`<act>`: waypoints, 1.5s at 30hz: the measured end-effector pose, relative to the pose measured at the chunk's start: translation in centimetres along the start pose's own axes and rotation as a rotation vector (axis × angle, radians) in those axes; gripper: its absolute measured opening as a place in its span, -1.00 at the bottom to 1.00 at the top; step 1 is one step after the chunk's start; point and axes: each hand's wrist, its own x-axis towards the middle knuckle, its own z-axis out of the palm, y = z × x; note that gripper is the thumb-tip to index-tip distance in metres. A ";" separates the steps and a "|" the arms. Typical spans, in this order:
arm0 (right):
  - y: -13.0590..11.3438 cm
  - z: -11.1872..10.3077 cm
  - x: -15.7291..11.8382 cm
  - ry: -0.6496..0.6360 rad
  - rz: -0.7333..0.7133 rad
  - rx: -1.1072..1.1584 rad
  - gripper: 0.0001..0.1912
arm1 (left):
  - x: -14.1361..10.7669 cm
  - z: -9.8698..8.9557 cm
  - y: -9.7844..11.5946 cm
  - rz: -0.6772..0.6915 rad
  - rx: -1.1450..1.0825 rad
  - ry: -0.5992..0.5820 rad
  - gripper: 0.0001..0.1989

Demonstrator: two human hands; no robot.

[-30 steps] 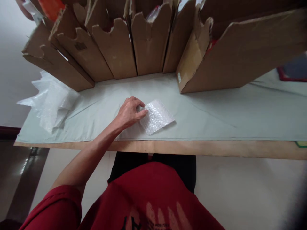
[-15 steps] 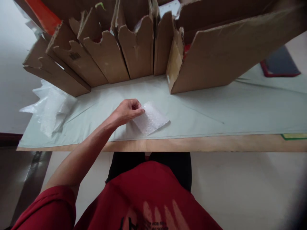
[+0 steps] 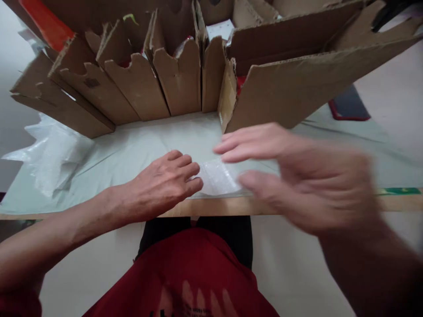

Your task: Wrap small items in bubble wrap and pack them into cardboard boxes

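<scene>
A small bubble-wrap piece point(image 3: 220, 177) lies flat on the pale green table cover near the front edge. My left hand point(image 3: 170, 180) is at its left side, fingers curled and thumb pressed in, closed on its left edge. From the right, my right hand point(image 3: 297, 176) reaches over the table, blurred by motion. Its fingers and thumb are spread apart with nothing between them, and its fingertips are by the right side of the bubble wrap.
Several cardboard bins point(image 3: 178, 79) stand in a row at the back, with a larger cardboard box point(image 3: 284, 92) on the right. More bubble wrap point(image 3: 56, 154) is heaped at the left. A dark, red-edged object point(image 3: 350, 103) lies at the right.
My right hand has come into view from the right, open. My left hand still holds the bubble wrap, now with its back turned up. The whole view has shifted slightly.
</scene>
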 end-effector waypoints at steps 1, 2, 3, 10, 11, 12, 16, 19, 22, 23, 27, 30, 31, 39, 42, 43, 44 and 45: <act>0.5 0.9 -0.1 -0.044 -0.149 -0.032 -0.86 | -0.7 1.1 -0.1 0.046 0.086 -0.036 -0.71; 1.3 2.1 -0.2 -0.105 -0.278 -0.081 -0.85 | -1.4 2.2 -0.3 0.079 0.155 -0.057 -0.71; 2.4 3.3 -0.5 -0.175 -0.363 -0.148 -0.83 | -2.2 3.2 -0.5 0.100 0.198 -0.063 -0.72; 11.2 5.6 -4.9 -0.362 -0.290 -0.755 -0.64 | -8.3 8.1 -2.3 -0.029 0.164 -0.016 -0.74; 11.7 4.7 -5.5 -0.297 -0.263 -0.794 -0.64 | -8.9 8.3 -2.4 -0.057 0.120 -0.018 -0.73; 11.9 3.6 -6.0 -0.225 -0.235 -0.817 -0.65 | -9.4 8.3 -2.5 -0.080 0.060 -0.020 -0.74; 11.8 0.7 -6.3 0.021 -0.116 -0.886 -0.64 | -9.9 7.7 -2.8 -0.174 -0.111 0.075 -0.74; 12.0 1.5 -5.1 0.076 -0.005 -0.943 -0.58 | -8.7 8.1 -3.5 -0.429 0.014 0.187 -0.68; 12.5 3.6 -3.9 0.014 0.089 -0.937 -0.55 | -7.1 9.0 -4.2 -0.647 0.075 0.100 -0.68; 12.5 4.3 -3.7 0.007 0.101 -0.912 -0.60 | -6.7 9.3 -4.3 -0.674 0.057 0.063 -0.72; 11.7 5.8 -3.2 0.086 0.107 -0.704 -0.79 | -6.0 9.0 -4.1 -0.772 -0.114 0.085 -0.92; 10.8 5.9 -1.8 0.191 0.115 -0.590 -0.84 | -5.9 8.0 -4.2 -0.910 -0.297 0.200 -0.80; 10.8 5.9 -1.0 0.210 0.114 -0.586 -0.84 | -5.9 7.8 -4.6 -0.939 -0.333 0.226 -0.70; 12.5 3.9 1.1 0.203 0.113 -0.841 -0.52 | -7.5 9.2 -7.1 -0.794 0.023 0.420 -0.32; 11.2 5.5 1.0 0.123 -0.001 -0.818 -0.44 | -6.2 10.0 -5.9 -0.579 0.059 0.489 -0.33; 10.8 6.7 1.2 0.038 -0.045 -0.798 -0.41 | -5.5 10.5 -5.4 -0.497 0.040 0.467 -0.30; 10.6 8.0 1.6 -0.062 -0.081 -0.776 -0.39 | -4.7 11.1 -5.0 -0.423 0.012 0.428 -0.26; 10.6 9.4 1.9 -0.161 -0.102 -0.755 -0.38 | -3.9 11.9 -4.7 -0.366 -0.016 0.376 -0.23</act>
